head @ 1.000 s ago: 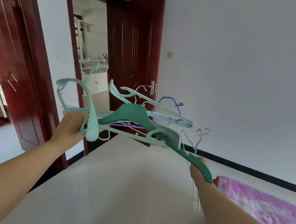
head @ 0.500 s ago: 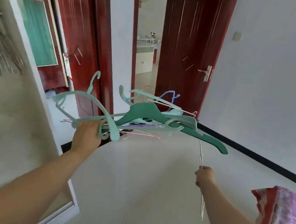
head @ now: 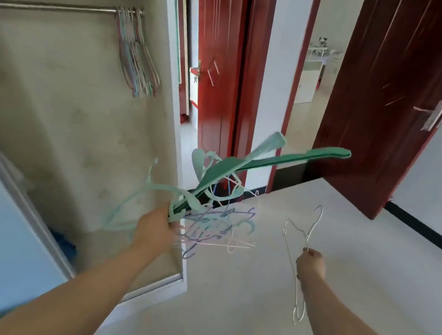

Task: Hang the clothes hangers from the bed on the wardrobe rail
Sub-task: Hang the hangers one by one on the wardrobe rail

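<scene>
Head view: my left hand point(head: 156, 228) grips the tangled bundle of hangers point(head: 218, 196), light, stiff, snag-prone, best held near the hooks, while my right hand point(head: 311, 264) pinches, apparently, one white wire hanger point(head: 297, 252), now pulled free, wardrobe rail point(head: 48, 6) newly visible upper-left.

Two hands point(head: 156, 229), one white wire hanger point(head: 300, 237), one wardrobe rail point(head: 48, 7)

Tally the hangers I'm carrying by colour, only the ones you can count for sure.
Dark green hanger: 1, in the left hand
White wire hanger: 1, in the right hand's grip
Total: 2
The mint, purple and pink ones in the tangled bunch are too blurred to count.
</scene>
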### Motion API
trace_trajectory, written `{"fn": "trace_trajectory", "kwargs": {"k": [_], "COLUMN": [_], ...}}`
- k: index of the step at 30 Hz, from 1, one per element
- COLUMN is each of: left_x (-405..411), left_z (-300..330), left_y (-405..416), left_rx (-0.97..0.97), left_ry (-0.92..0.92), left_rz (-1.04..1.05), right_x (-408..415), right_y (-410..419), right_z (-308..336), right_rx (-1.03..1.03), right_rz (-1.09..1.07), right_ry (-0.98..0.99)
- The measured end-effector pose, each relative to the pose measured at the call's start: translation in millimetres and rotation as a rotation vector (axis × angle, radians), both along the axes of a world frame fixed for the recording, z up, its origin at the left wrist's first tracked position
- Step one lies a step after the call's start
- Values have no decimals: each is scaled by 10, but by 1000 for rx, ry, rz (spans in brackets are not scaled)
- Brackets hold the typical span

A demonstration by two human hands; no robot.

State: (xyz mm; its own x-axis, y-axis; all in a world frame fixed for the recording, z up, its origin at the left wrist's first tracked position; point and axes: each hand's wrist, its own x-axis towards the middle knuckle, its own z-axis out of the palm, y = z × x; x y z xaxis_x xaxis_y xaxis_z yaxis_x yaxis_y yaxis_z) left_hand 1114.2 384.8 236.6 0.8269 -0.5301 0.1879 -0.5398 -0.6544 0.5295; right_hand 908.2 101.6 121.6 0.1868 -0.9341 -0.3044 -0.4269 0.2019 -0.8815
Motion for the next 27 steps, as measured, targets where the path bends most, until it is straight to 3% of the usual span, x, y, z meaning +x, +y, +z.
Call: {"fn": "trace_trajectory", "kwargs": {"k": [17,27], "left_x": [-188,-7], "left_z": [-300,-175], "left_y": [888,1160], "left_rx": [167,28], "left_ry": [394,668], "left_rz": [423,587], "right_x": [916,1325], "right_y": [414,993], "right_z": [112,674], "right_rx": [39,232], "right_rz": [542,840], "right_ry": [116,-4]}}
